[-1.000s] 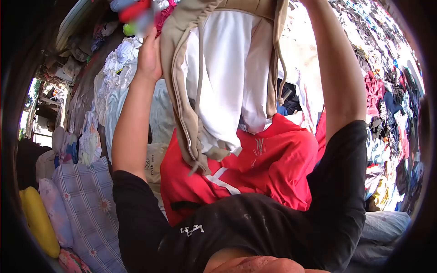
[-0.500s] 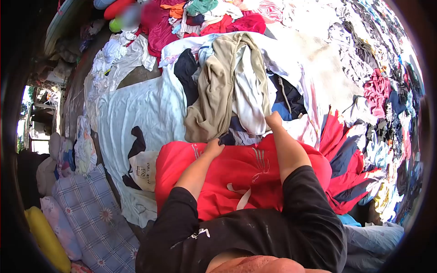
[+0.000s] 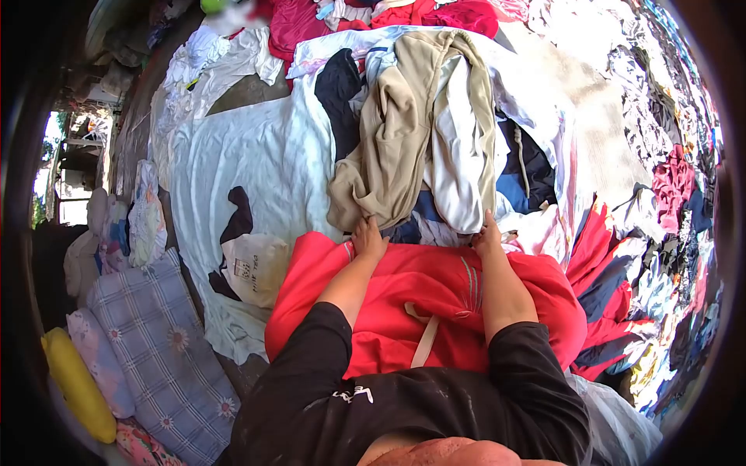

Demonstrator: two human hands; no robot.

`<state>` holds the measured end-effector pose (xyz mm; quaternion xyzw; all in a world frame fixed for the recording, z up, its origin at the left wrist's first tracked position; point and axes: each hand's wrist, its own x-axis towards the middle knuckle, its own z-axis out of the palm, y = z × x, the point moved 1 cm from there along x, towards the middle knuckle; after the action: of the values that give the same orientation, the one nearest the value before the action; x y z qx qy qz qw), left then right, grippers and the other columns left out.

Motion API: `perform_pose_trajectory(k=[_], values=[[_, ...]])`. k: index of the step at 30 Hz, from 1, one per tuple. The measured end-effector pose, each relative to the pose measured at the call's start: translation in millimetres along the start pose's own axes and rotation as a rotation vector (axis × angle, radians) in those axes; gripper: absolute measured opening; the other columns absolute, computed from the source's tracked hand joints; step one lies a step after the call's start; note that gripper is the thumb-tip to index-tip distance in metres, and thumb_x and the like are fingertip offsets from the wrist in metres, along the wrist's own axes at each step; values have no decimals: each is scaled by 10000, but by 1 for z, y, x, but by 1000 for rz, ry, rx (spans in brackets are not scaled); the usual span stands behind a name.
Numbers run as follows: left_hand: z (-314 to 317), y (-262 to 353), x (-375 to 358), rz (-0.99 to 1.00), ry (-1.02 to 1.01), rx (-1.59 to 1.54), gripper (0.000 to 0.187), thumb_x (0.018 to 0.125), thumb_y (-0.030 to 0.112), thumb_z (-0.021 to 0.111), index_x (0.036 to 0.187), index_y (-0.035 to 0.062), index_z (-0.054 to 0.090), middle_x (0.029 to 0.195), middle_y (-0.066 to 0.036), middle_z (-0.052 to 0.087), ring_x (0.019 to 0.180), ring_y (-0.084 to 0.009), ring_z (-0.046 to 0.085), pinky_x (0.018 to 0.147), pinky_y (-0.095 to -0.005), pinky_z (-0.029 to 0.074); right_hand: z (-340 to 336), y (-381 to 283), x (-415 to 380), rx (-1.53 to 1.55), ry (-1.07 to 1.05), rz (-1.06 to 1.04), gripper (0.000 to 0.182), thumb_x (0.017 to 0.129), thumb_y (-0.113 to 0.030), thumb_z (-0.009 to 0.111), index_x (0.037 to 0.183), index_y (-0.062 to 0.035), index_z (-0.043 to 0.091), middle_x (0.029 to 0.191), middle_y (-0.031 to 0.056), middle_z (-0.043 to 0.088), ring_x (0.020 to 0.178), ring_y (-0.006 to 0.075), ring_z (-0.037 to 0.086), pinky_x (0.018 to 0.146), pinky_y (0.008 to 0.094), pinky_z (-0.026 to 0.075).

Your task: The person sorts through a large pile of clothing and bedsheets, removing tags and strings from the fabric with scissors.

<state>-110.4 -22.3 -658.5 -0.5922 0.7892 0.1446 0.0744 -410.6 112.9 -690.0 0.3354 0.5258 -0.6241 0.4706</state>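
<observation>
A khaki long garment [image 3: 396,128] lies on a heap of clothes in front of me, draped over a white cloth piece [image 3: 458,179]. My left hand [image 3: 369,238] is closed at its lower left end, fingertips on the fabric edge. At the lower tip of its right strip, my right hand [image 3: 488,235] pinches the cloth. Both forearms reach over a big red cloth bundle [image 3: 388,311] against my body. Dark garments [image 3: 339,105] show on the heap's left, and a black piece with a pale cord [image 3: 536,167] on its right.
A pale blue sheet [image 3: 241,163] spreads to the left, with a printed white bag [image 3: 252,268] on it. A plaid cushion [image 3: 167,349] and a yellow roll [image 3: 78,384] lie at lower left. Red and navy clothes [image 3: 602,287] and more piles fill the right side.
My left hand has gone from dark cloth by the bundle to the khaki garment's lower left end. My right hand has come down to its right tip. The view has shifted.
</observation>
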Motion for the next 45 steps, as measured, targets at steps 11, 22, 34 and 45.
perform_pose_trajectory(k=[11,22,34,45], values=[[10,-24,22,-303,-169,26,545,859,260,682,1347,167,460,1340,-173,517,1231,-375,510,964,-542,446,-28,-18,46,-1135,108,-415,229,764,-98,581,935,7,690,694,128,673,575,209,654,493,361,499],[-147,-66,114,-180,607,-460,373,946,315,566,1072,-36,554,1060,-295,635,997,-474,598,874,-495,464,113,-158,-56,-661,-90,-722,257,822,-241,709,872,8,668,797,111,657,692,203,615,608,350,485],[-417,-211,91,-370,461,-452,536,876,460,693,908,-75,700,907,-167,708,842,-248,673,727,-414,495,-37,-490,-176,-1233,455,-1205,315,838,-304,691,952,-11,690,862,172,708,784,304,677,720,406,524],[-301,-178,40,-431,-211,-942,330,918,147,638,1182,-46,594,1037,-164,683,892,-269,685,770,-418,551,-129,-387,-84,-1628,465,-863,358,690,-261,803,860,39,706,875,238,714,858,346,712,773,413,544]])
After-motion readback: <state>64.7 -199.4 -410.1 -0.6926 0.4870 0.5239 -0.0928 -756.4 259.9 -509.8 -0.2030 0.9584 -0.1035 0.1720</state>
